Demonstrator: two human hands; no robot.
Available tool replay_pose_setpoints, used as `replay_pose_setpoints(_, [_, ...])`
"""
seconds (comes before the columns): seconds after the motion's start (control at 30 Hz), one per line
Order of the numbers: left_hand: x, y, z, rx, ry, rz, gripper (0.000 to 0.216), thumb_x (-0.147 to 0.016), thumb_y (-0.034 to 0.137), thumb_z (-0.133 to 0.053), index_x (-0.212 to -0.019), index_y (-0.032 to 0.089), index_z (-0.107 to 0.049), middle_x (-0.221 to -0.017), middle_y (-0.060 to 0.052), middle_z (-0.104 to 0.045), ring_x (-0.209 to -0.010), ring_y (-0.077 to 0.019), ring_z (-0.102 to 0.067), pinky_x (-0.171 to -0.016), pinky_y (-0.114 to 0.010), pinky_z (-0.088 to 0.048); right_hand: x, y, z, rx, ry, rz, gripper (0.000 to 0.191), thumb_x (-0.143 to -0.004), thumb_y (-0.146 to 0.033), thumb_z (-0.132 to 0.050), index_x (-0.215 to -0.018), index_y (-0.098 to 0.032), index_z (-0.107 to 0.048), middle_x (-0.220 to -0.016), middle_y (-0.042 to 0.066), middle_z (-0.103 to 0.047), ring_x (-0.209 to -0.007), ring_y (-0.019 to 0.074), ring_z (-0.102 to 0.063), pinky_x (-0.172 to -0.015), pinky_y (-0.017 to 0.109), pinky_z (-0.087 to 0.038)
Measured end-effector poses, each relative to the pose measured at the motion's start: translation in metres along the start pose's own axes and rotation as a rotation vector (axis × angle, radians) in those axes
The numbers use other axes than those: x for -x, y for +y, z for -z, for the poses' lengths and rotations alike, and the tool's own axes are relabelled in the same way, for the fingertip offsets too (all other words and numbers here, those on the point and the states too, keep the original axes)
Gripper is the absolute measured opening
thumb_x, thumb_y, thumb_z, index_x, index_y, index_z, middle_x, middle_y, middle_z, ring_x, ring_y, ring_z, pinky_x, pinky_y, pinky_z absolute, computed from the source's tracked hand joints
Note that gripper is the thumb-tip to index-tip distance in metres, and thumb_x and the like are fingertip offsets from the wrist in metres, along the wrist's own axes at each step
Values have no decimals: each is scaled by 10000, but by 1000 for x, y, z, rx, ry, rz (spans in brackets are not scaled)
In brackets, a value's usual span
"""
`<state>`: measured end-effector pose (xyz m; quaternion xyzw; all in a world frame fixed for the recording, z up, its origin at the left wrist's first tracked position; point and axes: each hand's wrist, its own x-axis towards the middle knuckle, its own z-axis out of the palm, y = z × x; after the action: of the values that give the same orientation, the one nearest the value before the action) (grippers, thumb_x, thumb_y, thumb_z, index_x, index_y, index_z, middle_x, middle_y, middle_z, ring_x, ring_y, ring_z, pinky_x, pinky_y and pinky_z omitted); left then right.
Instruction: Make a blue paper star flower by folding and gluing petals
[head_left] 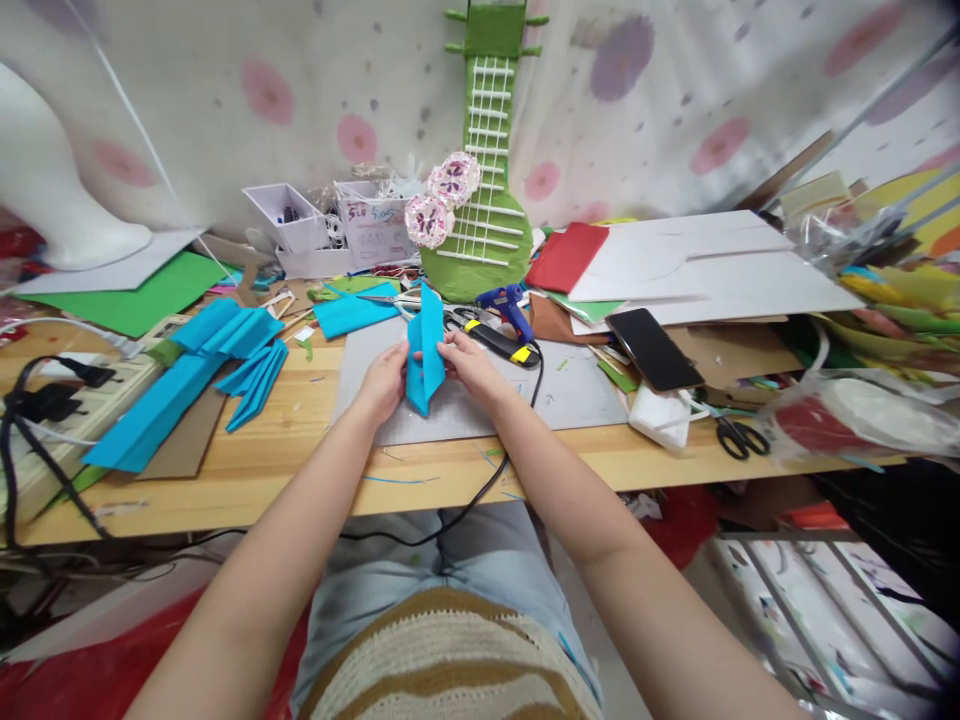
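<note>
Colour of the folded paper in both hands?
Plain blue, no print. Head view shows the folded blue paper strip between left hand and right hand.

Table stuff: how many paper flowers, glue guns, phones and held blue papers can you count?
Paper flowers: 2
Glue gun: 1
Phone: 1
Held blue paper: 1
Total: 5

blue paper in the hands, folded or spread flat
Folded: the blue paper shows a lengthwise crease and overlapping layers, pinched between left hand and right hand.
</note>
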<state>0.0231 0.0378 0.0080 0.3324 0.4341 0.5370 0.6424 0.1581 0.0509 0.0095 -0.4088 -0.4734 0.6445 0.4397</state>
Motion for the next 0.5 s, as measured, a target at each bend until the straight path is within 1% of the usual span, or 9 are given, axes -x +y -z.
replay_pose_setpoints(0.1, [-2, -5, -2, -60, 35, -32, 107, -769, 229, -591, -841, 155, -618, -650, 5, -648, -560, -106, -571, -537, -203, -447, -2, 2, 2, 11, -21, -23, 187, -767, -330, -555, -766, -222, -403, -603, -75, -567, -514, 80, -521, -531, 195, -428])
replay_pose_setpoints(0.2, [-5, -1, -1, 51, 98, -6, 68, -798, 156, -527, -808, 147, -593, -598, 19, -595, -509, -76, -534, -512, -178, -438, -4, 0, 7, -66, 7, -11, 184, -761, -326, -561, -747, -217, -414, -618, -74, -543, -553, 77, -520, -558, 195, -435])
replay_pose_setpoints(0.27, [-5, 4, 2, 190, 63, 72, 94, -821, 136, -487, -821, 141, -580, -561, 30, -536, -466, -57, -495, -474, -159, -419, -4, -1, 9, -94, 38, 10, 199, -747, -314, -590, -715, -209, -425, -616, -73, -522, -569, 70, -509, -556, 179, -424])
replay_pose_setpoints(0.33, [-5, 10, 6, 308, -47, 182, 127, -847, 139, -449, -846, 144, -576, -527, 46, -466, -416, -41, -438, -421, -137, -377, -2, -3, 8, -96, 24, 3, 195, -735, -294, -621, -700, -201, -453, -615, -65, -519, -573, 71, -505, -559, 182, -425])
replay_pose_setpoints(0.4, [-4, 15, 7, 357, -119, 253, 197, -893, 215, -396, -820, 154, -569, -500, 48, -417, -379, -42, -392, -373, -136, -339, 1, -4, 3, -103, -20, -28, 175, -736, -274, -638, -709, -195, -485, -634, -49, -548, -583, 80, -521, -583, 204, -445])
replay_pose_setpoints(0.47, [-2, 17, 7, 346, -122, 266, 346, -917, 388, -340, -760, 164, -553, -482, 36, -405, -365, -61, -386, -356, -162, -347, 4, -3, -4, -121, -45, -54, 173, -739, -266, -648, -722, -190, -493, -670, -31, -589, -594, 90, -547, -611, 229, -466])
replay_pose_setpoints(0.5, [-1, 17, 5, 332, -118, 261, 409, -904, 470, -329, -733, 167, -544, -474, 31, -405, -363, -70, -393, -357, -178, -363, 4, -1, -7, -134, -49, -53, 183, -741, -273, -651, -735, -192, -487, -690, -23, -608, -596, 95, -559, -621, 242, -475])
